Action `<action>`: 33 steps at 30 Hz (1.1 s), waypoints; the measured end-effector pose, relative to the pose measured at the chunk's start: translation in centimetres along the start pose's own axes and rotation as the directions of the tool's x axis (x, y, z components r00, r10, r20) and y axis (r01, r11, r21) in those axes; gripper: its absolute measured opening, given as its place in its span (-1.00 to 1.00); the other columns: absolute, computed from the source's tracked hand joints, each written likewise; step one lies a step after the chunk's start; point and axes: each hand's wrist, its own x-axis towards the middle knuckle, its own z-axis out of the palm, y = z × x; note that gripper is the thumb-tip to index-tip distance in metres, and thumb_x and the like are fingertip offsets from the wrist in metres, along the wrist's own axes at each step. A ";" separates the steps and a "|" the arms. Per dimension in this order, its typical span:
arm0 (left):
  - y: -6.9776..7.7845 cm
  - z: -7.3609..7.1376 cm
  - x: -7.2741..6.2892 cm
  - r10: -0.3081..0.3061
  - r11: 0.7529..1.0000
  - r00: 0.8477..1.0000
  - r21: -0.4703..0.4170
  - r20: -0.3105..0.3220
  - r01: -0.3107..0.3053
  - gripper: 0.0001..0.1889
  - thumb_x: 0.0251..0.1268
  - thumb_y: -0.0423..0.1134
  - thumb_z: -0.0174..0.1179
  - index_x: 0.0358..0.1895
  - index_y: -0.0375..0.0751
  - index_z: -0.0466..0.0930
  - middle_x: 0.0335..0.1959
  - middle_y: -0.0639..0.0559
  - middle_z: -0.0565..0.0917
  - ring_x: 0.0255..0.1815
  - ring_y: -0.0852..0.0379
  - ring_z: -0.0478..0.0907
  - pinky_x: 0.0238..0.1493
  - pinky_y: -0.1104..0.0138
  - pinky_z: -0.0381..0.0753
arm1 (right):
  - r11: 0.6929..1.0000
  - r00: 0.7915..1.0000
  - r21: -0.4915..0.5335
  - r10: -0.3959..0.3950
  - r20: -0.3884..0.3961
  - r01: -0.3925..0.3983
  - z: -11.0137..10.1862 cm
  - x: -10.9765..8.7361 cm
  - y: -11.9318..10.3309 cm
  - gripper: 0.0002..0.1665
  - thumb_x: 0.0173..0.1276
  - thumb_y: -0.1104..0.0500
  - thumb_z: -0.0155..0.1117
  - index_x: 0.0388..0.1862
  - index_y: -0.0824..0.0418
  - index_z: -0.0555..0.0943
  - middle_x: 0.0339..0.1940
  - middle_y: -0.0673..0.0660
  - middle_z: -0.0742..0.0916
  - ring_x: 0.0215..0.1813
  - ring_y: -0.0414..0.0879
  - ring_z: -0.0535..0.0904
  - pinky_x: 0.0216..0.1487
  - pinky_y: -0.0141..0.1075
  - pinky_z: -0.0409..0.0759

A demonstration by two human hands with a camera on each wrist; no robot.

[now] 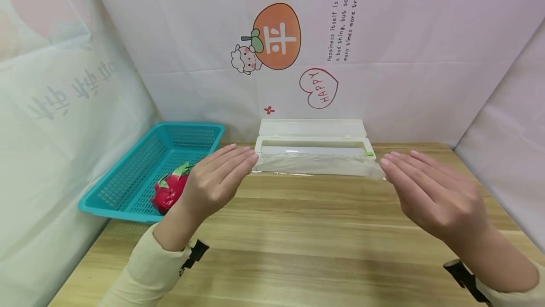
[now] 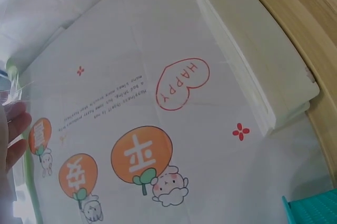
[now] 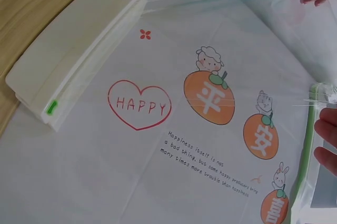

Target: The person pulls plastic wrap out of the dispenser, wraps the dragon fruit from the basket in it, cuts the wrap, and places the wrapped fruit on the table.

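A sheet of clear plastic wrap comes out of a white cling film box at the back of the table. Its free edge is drawn taut between the two hands. The left hand pinches the left corner, and the right hand pinches the right corner; the thumbs are hidden beneath the fingers in the head view. Seen from the right wrist, the film's edge runs up to the fingertips. The box lid stands raised, with the white roll lying inside.
On the left stands a teal plastic basket with a red dragon fruit in it, partly behind the left wrist. A printed white cloth hangs behind the wooden table and along its sides.
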 end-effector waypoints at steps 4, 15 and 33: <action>0.0 -0.2 -0.1 -0.016 0.999 0.999 -0.034 0.034 0.017 -0.79 0.40 -0.34 0.15 -0.10 -0.45 0.67 -0.18 -0.23 0.73 -0.18 -0.07 0.71 -0.06 0.09 0.64 | 1.000 1.000 0.002 0.007 0.025 -0.007 -0.4 -0.1 0.1 -0.80 0.41 0.28 0.19 -0.24 0.35 0.73 -0.44 0.24 0.76 -0.51 0.11 0.65 -0.12 -0.09 0.65; 0.3 -1.1 -0.4 0.017 0.988 0.986 -0.156 0.165 0.010 -0.72 0.49 -0.24 0.05 -0.09 -0.41 0.65 -0.14 -0.20 0.72 -0.13 -0.01 0.70 -0.10 0.07 0.65 | 0.991 0.976 0.133 -0.059 0.208 0.032 -2.2 -0.1 0.4 -0.75 0.47 0.27 0.10 -0.22 0.39 0.69 -0.40 0.24 0.76 -0.49 0.06 0.66 0.09 -0.14 0.56; 2.3 -1.8 -2.2 0.133 0.967 0.954 -0.245 0.268 -0.067 -0.73 0.52 -0.32 -0.04 -0.04 -0.37 0.65 -0.08 -0.16 0.71 -0.04 0.03 0.67 -0.01 0.12 0.61 | 0.938 0.939 0.334 -0.197 0.284 0.095 -3.4 -1.9 -1.2 -0.70 0.47 0.37 -0.01 -0.05 0.45 0.65 -0.17 0.27 0.75 -0.19 0.00 0.71 0.21 -0.18 0.48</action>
